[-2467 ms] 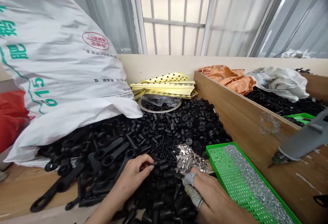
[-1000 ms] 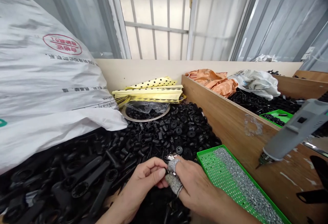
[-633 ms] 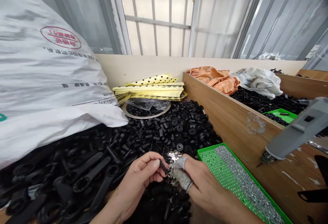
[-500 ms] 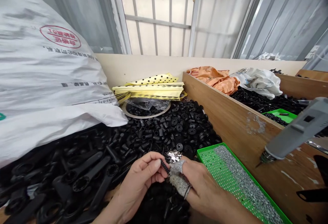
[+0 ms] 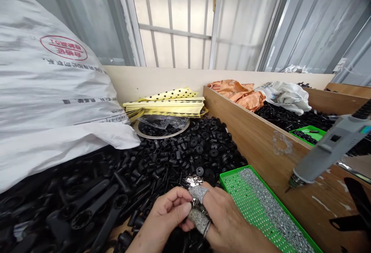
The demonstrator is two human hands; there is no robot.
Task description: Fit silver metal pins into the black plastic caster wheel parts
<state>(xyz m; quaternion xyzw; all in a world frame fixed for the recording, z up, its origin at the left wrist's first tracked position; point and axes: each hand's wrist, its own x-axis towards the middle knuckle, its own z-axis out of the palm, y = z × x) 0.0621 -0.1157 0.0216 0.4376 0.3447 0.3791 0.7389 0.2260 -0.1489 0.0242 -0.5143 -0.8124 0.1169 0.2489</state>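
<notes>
My left hand [image 5: 165,217] pinches its fingertips together, with a small black threaded part mostly hidden inside them. My right hand [image 5: 228,222] meets it, its fingers wearing grey mesh finger cots [image 5: 198,206]. Something small sits between those fingers, too hidden to name. Just beyond my fingertips lies a little heap of silver metal pieces [image 5: 193,181], on a large pile of black plastic parts [image 5: 179,156]. To the right of my right hand is a green perforated tray [image 5: 249,202] with rows of silver pieces.
Black plastic lever-like parts [image 5: 95,210] lie left of my hands, beside a white woven sack [image 5: 49,90]. A metal dish [image 5: 160,128] and yellow paper stack [image 5: 165,107] stand behind. A grey electric screwdriver [image 5: 327,150] hangs above a wooden divider [image 5: 252,129].
My hands have come together over the pile, and the heap of silver pieces is now mostly behind them. The black threaded part seen earlier is now mostly hidden in my left fingers.
</notes>
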